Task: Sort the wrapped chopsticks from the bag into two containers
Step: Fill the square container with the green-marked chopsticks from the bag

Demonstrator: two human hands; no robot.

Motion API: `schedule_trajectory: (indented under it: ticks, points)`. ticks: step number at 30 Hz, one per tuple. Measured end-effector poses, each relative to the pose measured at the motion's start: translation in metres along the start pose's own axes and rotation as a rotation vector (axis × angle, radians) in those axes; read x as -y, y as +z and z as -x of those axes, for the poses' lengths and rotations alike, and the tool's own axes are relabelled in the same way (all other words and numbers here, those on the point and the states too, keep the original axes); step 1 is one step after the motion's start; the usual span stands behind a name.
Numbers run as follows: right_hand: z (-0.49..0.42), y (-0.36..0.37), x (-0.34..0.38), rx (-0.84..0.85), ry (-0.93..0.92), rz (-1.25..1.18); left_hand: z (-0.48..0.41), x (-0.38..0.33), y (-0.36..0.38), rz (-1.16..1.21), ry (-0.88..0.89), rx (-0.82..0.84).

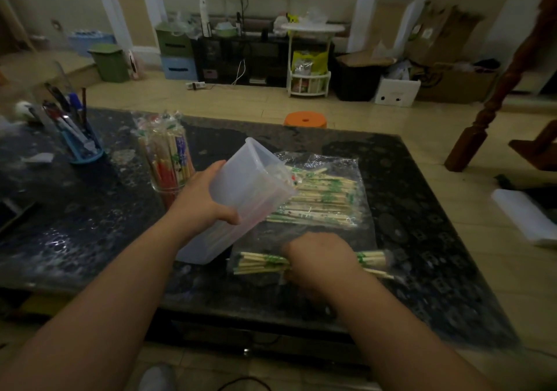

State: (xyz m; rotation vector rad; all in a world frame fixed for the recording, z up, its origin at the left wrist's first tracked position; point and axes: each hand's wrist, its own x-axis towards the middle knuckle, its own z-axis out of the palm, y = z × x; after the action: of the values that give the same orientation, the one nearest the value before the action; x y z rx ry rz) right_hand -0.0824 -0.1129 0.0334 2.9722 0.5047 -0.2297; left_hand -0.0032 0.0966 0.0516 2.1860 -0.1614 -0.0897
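Right hand (pixel 319 258) is wrapped over the middle of a green-print chopstick bundle (pixel 259 262). The fingers are curled around it and the ends stick out both sides. The bundle lies flat on the table (pixel 90 225) near the front edge.

Left hand (pixel 202 200) grips the translucent plastic container (pixel 256 185) round its wall. It's tilted, base near the table, mouth up and away toward the bag. Wrappers show at the mouth and there's a reddish tint through the wall, so it's probably part-filled, can't confirm.

The clear bag (pixel 366 234) lies flat just beyond, with more green-print pairs (pixel 322 197) on it. A glass jar (pixel 164 190) to the left is packed with mixed-colour pairs.

Step, as I read it: loading the green batch into the plastic container.

Next: lift the bundle, square the ends, turn it in line with the mouth, slide it in. Loose sleeves may snag on the rim.
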Motion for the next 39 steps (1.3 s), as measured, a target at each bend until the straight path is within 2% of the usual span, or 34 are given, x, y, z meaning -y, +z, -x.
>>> schedule_trajectory:
  ticks: [6, 11, 13, 15, 18, 20, 22, 25, 27, 29, 33, 36, 39]
  points:
    - [0.019, -0.035, -0.021, -0.359, 0.041, -0.029, 0.005, -0.002, 0.0, 0.052, 0.022, -0.006]
    - [0.011, -0.025, -0.044, -0.703, 0.088, 0.086, 0.008, -0.008, 0.0, 0.011, 0.02, 0.011]
    - [0.01, -0.025, -0.047, -0.846, 0.11, 0.025, 0.008, -0.01, 0.0, 0.021, 0.009, 0.023]
    - [0.01, -0.026, -0.047, -0.935, 0.138, -0.055, 0.007, -0.01, 0.0, 0.012, 0.002, 0.032]
    - [0.007, -0.024, -0.05, -0.983, 0.136, -0.137, 0.005, -0.007, 0.0, -0.023, 0.0, 0.044]
    - [0.003, -0.02, -0.054, -1.031, 0.184, -0.367, 0.004, -0.006, 0.001, -0.024, 0.004, 0.059]
    - [0.0, -0.023, -0.058, -1.117, 0.246, -0.737, 0.002, -0.004, 0.002, -0.032, 0.008, 0.07]
    - [0.001, -0.036, -0.053, -1.312, 0.276, -0.913, -0.001, -0.003, 0.003, -0.053, 0.005, 0.078]
    - [0.003, -0.044, -0.048, -1.367, 0.288, -1.206, -0.002, -0.002, 0.004, -0.064, 0.009, 0.085]
    - [0.005, -0.048, -0.043, -1.342, 0.388, -1.418, -0.003, 0.0, 0.005, -0.078, 0.017, 0.082]
    - [0.005, -0.045, -0.039, -1.111, 0.53, -1.601, -0.004, 0.001, 0.007, -0.09, 0.026, 0.08]
    - [-0.001, -0.037, -0.037, -0.859, 0.569, -1.617, -0.003, 0.001, 0.006, -0.094, 0.033, 0.091]
    - [-0.004, -0.034, -0.036, -0.568, 0.488, -1.683, -0.001, 0.0, 0.005, -0.083, 0.038, 0.108]
